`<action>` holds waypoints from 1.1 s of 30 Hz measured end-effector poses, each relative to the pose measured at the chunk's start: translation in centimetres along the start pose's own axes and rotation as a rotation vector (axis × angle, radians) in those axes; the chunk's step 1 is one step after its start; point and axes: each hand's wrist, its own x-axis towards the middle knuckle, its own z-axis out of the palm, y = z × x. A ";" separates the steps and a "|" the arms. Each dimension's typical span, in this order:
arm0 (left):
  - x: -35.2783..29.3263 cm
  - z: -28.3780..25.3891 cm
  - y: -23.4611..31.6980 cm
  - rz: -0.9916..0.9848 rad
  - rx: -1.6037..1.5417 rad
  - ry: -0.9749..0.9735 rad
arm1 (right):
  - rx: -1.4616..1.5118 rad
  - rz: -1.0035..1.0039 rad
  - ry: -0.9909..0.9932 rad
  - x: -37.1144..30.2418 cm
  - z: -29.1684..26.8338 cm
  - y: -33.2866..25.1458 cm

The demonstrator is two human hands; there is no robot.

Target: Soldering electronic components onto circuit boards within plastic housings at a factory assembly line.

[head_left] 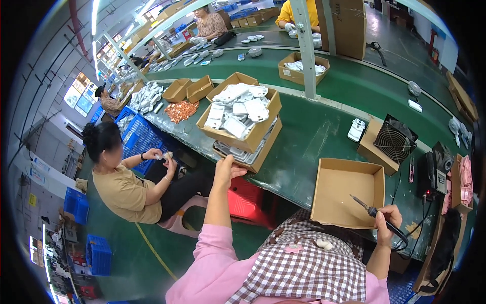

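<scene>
The green tabletop (314,134) runs across the middle. Beyond it stands one tall brown carton (349,28) with printed lettering, too small to read surely. On the tabletop's left side, two open cartons are stacked: the upper carton (269,112) is heaped with white plastic housings (237,101), too jumbled to count, and the lower carton (270,145) holds more. One shallow open carton (339,190) lies at the near edge; one black fan (395,144) stands farther right. The left hand (227,171), arm stretched forward and left, touches the lower carton's near corner; whether that grip is closed, I cannot tell. The right hand (388,222), forearm upright, pinches one soldering iron (372,210) by its handle, its tip pointing up-left over the shallow carton. One white piece (356,130) lies left of the fan.
</scene>
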 end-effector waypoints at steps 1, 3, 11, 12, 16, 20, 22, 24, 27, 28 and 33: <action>0.6 0.6 -0.2 0.010 -0.018 -0.007 | -0.029 -0.016 -0.002 0.2 -0.2 0.3; 1.5 1.7 0.0 0.018 -0.071 -0.031 | -0.043 -0.034 -0.008 0.2 -0.4 0.7; 6.0 5.3 1.2 -0.013 -0.143 -0.056 | -0.050 -0.024 0.002 0.5 -0.1 0.3; 6.6 5.9 1.4 -0.015 -0.142 -0.060 | -0.038 -0.043 0.009 0.6 0.0 0.4; 8.5 7.6 2.3 -0.007 -0.145 -0.081 | -0.055 -0.047 0.010 0.6 0.0 0.3; 10.0 8.2 2.6 -0.019 -0.147 -0.014 | -0.067 -0.038 0.043 0.4 -0.1 1.0; 11.5 8.1 2.2 -0.001 -0.162 -0.016 | -0.082 -0.037 0.046 0.3 -0.1 1.3; 12.0 8.5 2.6 -0.006 -0.172 -0.020 | -0.089 -0.022 0.037 0.3 -0.2 1.1; 12.9 9.1 3.1 0.014 -0.168 0.005 | -0.088 -0.009 0.050 0.1 -0.2 1.0; 13.1 9.0 3.2 0.011 -0.170 0.007 | -0.082 -0.001 0.059 0.2 0.0 0.9; 14.3 8.6 3.7 -0.011 -0.162 0.007 | -0.111 -0.039 0.061 0.1 -0.4 2.1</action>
